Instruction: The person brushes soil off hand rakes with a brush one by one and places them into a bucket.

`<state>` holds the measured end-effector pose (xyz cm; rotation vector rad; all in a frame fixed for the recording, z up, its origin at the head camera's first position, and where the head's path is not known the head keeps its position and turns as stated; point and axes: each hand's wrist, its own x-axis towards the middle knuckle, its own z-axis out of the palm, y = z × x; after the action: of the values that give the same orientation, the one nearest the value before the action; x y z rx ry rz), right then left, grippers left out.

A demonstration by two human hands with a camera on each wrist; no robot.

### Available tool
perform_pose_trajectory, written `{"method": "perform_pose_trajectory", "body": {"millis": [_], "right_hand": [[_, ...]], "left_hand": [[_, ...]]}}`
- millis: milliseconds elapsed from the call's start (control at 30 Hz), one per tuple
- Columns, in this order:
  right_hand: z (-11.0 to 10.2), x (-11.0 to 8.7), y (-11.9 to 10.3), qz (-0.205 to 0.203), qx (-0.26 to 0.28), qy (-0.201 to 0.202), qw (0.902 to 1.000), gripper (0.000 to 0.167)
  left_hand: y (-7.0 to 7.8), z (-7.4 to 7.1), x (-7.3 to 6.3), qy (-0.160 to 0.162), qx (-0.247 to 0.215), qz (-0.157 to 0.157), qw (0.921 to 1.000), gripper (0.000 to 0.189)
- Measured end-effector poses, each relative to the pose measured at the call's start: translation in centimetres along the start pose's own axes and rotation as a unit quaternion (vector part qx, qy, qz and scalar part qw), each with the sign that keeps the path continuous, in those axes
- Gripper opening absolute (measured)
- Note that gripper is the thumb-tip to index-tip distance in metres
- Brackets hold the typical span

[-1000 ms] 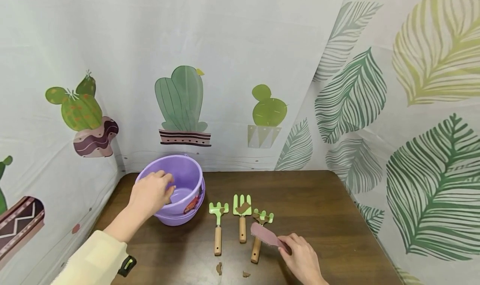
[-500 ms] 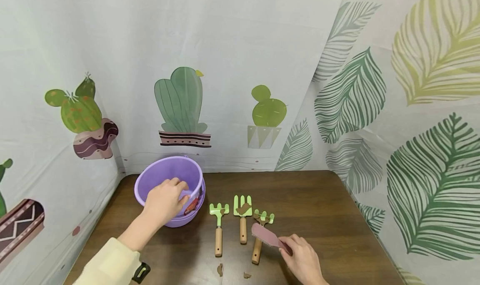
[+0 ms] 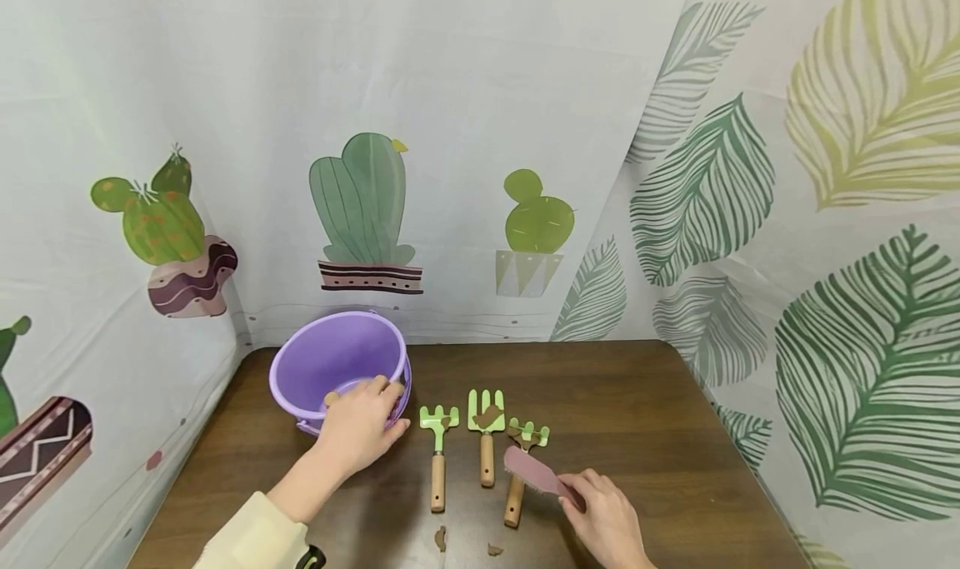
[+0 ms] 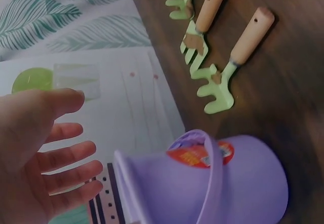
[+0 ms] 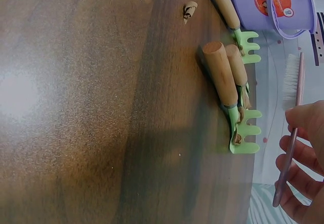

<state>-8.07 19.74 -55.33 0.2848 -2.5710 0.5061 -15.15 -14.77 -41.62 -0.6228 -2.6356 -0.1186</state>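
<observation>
My left hand (image 3: 360, 423) is in front of the near right rim of a purple bucket (image 3: 337, 348). The left wrist view shows its fingers (image 4: 71, 158) spread and holding nothing, beside the bucket's mouth. A small round tan end (image 3: 331, 398) shows just past my hand at the bucket; its kind cannot be made out. My right hand (image 3: 602, 515) grips the handle of a pink brush (image 3: 534, 471). Its white bristles (image 5: 290, 79) show in the right wrist view. The brush hangs over the wooden handle of the rightmost green hand rake (image 3: 512, 502).
A green three-pronged rake (image 3: 438, 461) and a green hand fork (image 3: 487, 456) lie side by side, handles toward me. Brown soil-like bits cling to their heads. Two brown scraps (image 3: 440, 539) lie near the table's front. A printed cloth (image 3: 465, 136) hangs behind the brown table (image 3: 622, 386).
My left hand has come out from the bucket's inside, moving right and toward me past its rim. The right hand and brush stay nearly still.
</observation>
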Motion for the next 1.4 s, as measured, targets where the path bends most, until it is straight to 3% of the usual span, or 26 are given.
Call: {"method": "perform_pose_trajectory", "body": {"millis": [267,467,833,1400], "right_hand": [[0.0,-0.1,-0.1,0.005,0.001,-0.006,1.0000,0.031],[-0.1,-0.3,-0.2,-0.003,-0.001,-0.001,1.0000,0.033],[0.0,-0.2,-0.1,-0.001,-0.004,-0.006,1.0000,0.030],[-0.1,-0.2,-0.3,0.012,-0.008,-0.032,0.9994,0.028]], "left_hand": [[0.9,2.4,-1.0,-0.017,-0.037,-0.004,0.9992,0.042],[1.1,4.6,-1.7,-0.048,-0.022,-0.019,0.9984,0.044],[1.5,9.0,-3.0,-0.076,-0.023,-0.042,0.9960,0.043],[3.3,12.6,-3.4,-0.112,-0.064,-0.087,0.9879,0.033]]}}
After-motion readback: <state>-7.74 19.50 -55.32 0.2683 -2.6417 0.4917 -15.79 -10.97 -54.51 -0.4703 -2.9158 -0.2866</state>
